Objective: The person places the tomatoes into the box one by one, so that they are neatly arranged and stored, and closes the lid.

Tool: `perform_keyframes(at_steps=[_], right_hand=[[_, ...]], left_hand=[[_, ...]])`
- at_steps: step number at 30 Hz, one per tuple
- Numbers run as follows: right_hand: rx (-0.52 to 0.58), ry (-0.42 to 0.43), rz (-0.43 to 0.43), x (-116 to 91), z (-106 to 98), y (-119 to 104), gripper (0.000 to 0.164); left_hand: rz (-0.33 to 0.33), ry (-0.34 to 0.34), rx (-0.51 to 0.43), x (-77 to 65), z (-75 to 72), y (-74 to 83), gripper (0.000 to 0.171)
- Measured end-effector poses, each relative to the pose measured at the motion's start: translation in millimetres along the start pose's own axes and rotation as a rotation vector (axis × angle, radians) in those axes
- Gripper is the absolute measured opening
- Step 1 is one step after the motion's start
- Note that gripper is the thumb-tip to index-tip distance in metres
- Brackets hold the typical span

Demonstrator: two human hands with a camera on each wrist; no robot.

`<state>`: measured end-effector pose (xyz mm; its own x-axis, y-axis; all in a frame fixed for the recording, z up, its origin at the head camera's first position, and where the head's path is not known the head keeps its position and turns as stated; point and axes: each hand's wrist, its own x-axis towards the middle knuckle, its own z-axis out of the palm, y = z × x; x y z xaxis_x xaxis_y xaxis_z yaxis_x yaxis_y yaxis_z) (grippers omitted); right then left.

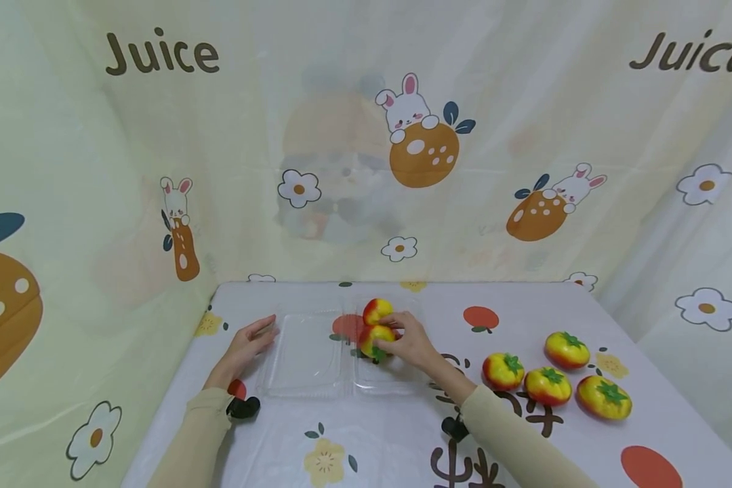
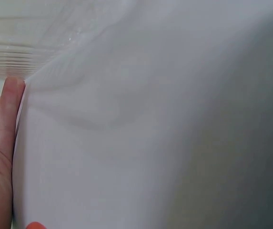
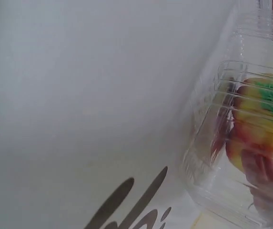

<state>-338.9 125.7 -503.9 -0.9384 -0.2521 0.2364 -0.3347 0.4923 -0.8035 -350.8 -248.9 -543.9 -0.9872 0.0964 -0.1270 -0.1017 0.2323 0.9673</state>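
Clear box (image 1: 308, 352) lies spread open. Left hand (image 1: 244, 349): fingers straight against box's left edge, released. Right hand (image 1: 415, 342) grips one fruit (image 1: 373, 335) in box's right half; second fruit (image 1: 376, 310) beside it, toward box's far edge. Four fruits (image 1: 547, 386) right of box.

The toy persimmons (image 1: 549, 392) are yellow blushed red and green-topped; the clamshell container (image 1: 308, 359) is colourless. The white tablecloth (image 1: 274, 440) has a yellow-flower, red-fruit print, the cream curtain (image 1: 244, 142) white rabbits on orange fruit.
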Motion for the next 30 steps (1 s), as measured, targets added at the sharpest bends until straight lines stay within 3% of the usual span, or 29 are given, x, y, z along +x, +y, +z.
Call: perform_keyframes(at_steps=[5,16,21,27,30], right_hand=[[0.027,0.001,0.024,2.2,1.5,-2.1,0.04],[0.043,-0.052,-0.025,5.6,4.3,0.0,0.036],[0.054,-0.041,0.019,5.9,4.1,-0.1,0.037],[0.035,-0.051,-0.02,6.8,6.0,2.5,0.035],[0.048,-0.034,0.0,6.1,7.1,3.0,0.036]], left_hand=[[-0.004,-0.005,0.004,2.3,-0.5,0.1,0.056],[-0.009,-0.013,0.005,0.0,-0.7,0.0,0.056],[-0.009,-0.014,0.006,0.2,-1.0,0.2,0.056],[-0.01,-0.011,-0.005,1.3,-0.9,-0.7,0.056],[-0.012,-0.01,-0.01,0.7,-0.4,-0.5,0.056]])
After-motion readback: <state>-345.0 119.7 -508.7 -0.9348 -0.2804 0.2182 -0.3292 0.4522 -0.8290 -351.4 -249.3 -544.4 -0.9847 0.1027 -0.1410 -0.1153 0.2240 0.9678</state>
